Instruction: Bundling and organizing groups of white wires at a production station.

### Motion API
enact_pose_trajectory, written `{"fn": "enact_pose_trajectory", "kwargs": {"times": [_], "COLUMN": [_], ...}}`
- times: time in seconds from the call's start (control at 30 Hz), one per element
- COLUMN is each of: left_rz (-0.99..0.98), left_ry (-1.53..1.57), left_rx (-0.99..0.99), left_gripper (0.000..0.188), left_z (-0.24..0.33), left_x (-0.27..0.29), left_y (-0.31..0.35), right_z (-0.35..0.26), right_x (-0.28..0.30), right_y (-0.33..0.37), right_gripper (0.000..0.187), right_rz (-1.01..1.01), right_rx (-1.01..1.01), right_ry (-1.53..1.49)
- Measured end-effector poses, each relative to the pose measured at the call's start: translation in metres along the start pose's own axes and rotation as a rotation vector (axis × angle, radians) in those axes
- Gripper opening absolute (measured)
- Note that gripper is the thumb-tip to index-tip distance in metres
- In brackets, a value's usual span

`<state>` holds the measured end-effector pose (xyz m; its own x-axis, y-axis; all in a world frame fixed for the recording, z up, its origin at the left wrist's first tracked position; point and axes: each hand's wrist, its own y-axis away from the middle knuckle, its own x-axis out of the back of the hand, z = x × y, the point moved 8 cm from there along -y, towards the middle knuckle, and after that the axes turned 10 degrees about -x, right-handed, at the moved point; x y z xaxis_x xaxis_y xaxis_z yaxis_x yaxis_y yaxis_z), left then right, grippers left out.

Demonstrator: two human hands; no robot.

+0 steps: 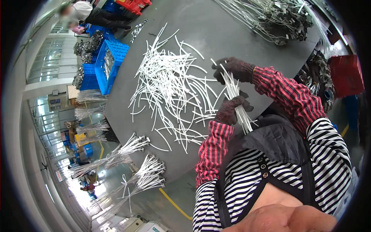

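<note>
My left hand, in a dark brown knit glove, is closed around the middle of a bundle of thin white plastic tubes. At the bundle's upper end is my right hand, gloved alike, with its fingers bent around some tube tips; short white ends stick out past the fingers. Red-and-black checked sleeves cover both forearms. Left of my hands, a loose, tangled heap of similar white tubes spreads over the grey table, its nearest strands close to the bundle.
Bunched white cables with dark ends lie at the table's far right. More white bundles jut out by the left edge. Blue crates stand beyond that edge, and a person is at upper left. A red bin stands at right.
</note>
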<state>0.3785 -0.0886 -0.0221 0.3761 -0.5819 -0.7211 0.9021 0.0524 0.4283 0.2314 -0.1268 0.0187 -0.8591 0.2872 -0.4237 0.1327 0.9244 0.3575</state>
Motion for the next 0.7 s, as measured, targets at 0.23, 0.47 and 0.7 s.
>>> {"fn": "enact_pose_trajectory", "kwargs": {"times": [0.23, 0.47, 0.7], "left_rz": [0.022, 0.071, 0.016], "left_ry": [0.01, 0.123, 0.047], "left_rx": [-0.043, -0.042, -0.138], "left_gripper": [0.061, 0.053, 0.054], "left_z": [-0.021, -0.033, -0.032], "left_x": [-0.057, -0.092, -0.091], "left_y": [-0.061, -0.079, -0.107], "right_z": [-0.028, -0.073, -0.066], "right_x": [0.051, 0.103, 0.122], "right_y": [0.021, 0.026, 0.02], "right_gripper": [0.048, 0.071, 0.058], "right_rz": [-0.188, -0.172, -0.125], "right_rx": [-0.036, 0.0, 0.025], "right_ry": [0.351, -0.112, -0.112]}}
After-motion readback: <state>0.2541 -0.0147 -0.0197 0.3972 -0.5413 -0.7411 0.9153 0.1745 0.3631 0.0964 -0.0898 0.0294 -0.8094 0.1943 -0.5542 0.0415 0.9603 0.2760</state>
